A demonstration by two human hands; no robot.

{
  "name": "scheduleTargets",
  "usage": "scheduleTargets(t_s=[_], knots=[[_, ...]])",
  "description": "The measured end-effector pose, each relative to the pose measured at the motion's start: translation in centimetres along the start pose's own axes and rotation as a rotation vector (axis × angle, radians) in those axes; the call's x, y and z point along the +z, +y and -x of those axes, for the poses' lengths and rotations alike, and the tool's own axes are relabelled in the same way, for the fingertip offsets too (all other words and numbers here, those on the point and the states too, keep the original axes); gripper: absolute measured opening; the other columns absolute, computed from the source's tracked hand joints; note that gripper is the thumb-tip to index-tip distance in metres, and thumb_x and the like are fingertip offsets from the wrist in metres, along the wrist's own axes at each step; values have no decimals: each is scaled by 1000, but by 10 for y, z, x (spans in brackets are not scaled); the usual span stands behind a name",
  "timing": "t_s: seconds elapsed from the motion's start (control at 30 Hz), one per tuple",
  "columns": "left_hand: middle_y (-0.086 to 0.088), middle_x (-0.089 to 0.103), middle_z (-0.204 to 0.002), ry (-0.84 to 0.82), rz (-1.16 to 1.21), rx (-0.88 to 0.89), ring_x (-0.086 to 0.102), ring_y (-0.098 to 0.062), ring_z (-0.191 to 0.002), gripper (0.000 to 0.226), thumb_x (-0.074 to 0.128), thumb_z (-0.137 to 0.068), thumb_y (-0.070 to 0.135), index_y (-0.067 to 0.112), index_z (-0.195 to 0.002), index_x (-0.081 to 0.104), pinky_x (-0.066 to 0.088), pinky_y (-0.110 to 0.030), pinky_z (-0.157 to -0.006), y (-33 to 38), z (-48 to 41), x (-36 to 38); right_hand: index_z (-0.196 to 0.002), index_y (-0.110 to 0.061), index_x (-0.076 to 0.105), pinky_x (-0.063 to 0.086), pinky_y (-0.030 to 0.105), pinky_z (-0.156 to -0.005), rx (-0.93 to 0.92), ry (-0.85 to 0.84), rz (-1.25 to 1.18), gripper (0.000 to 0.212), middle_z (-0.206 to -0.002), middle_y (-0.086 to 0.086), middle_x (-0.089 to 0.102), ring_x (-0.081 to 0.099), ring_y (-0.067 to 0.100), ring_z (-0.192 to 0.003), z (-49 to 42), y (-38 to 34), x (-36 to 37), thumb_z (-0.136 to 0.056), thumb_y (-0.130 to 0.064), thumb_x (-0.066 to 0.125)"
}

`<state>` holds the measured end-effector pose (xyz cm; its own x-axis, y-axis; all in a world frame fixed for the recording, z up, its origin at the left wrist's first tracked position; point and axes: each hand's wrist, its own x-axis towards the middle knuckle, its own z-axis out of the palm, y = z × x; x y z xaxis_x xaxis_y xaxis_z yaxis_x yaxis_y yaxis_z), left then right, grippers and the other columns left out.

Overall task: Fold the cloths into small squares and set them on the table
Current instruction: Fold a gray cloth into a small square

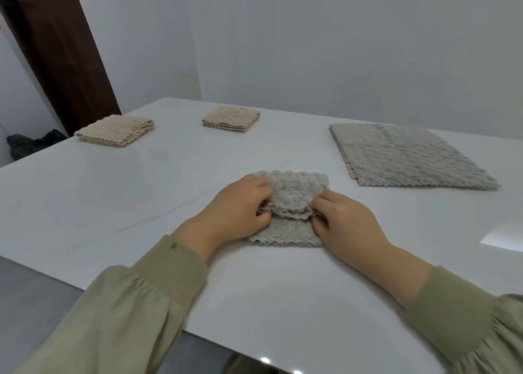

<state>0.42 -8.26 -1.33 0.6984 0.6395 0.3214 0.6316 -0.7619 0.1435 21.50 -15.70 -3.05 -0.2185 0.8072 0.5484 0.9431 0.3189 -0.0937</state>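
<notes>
Pinching grey cloth (294,187): left hand (240,204), right hand (348,220) (on table (113,204)).

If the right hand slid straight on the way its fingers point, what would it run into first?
The grey cloth that the right hand pinches; its fingers point left across the fold. Just past that, probably the left hand, which pinches the same fold from the other side.

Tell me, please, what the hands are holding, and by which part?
The left hand and right hand each pinch the grey cloth at opposite ends of its folded-over edge.
</notes>
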Motion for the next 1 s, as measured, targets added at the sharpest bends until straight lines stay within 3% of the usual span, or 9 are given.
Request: scheduleTargets(t_s=[0.23,0.37,0.43,0.5,0.63,0.73,0.83,1.0], knots=[[4,43,-89,100,-25,-111,40,-15,-90,9,52,-90,21,12,-90,50,34,-26,-69,-8,-33,16,-85,-6,64,43,35,-62,85,-29,39,12,-86,8,64,55,30,-83,-37,24,19,-87,-10,53],[-1,59,-96,241,94,-182,50,-18,-94,9,61,-86,15,10,-94,62,38,-26,-76,-12,-42,22,-78,-3,62,33,33,-58,122,-1,-6,12,-74,10,63,52,31,-76,-48,32,23,-85,-1,53],[-3,64,-91,330,84,-124,55,-20,-90,9,68,-80,11,9,-89,66,43,-26,-76,-11,-37,19,-76,-3,65,39,33,-57,84,87,-21,8,-70,9,65,54,32,-69,-44,35,19,-78,3,59],[-2,65,-85,389,119,-77,55,-18,-83,10,73,-75,8,9,-84,68,39,-20,-72,-9,-28,13,-79,-4,70,48,37,-63,59,203,-49,10,-79,9,70,58,32,-71,-37,37,12,-73,1,65],[3,65,-83,323,174,-65,56,-14,-82,11,75,-75,10,12,-84,69,38,-18,-72,-7,-12,5,-80,-7,73,50,41,-70,-52,217,19,9,-95,11,70,59,33,-78,-24,39,6,-76,-6,65],[4,64,-80,308,152,-38,56,-14,-79,12,75,-72,8,14,-80,68,37,-17,-70,-4,-8,4,-80,-7,73,47,38,-63,-102,169,28,8,-81,9,65,54,31,-70,-20,40,4,-75,-2,70],[5,63,-77,304,124,-10,54,-12,-78,13,75,-70,7,14,-76,67,37,-17,-68,-3,-7,4,-79,-8,73,46,37,-64,-123,175,19,11,-69,6,64,55,30,-66,-19,38,-1,-74,-5,64],[4,60,-76,286,113,-7,47,-7,-79,14,72,-67,4,15,-74,66,35,-17,-67,-4,-8,4,-72,-9,66,45,39,-68,-106,151,35,10,-64,2,64,56,28,-66,-16,33,-7,-67,-2,68]])
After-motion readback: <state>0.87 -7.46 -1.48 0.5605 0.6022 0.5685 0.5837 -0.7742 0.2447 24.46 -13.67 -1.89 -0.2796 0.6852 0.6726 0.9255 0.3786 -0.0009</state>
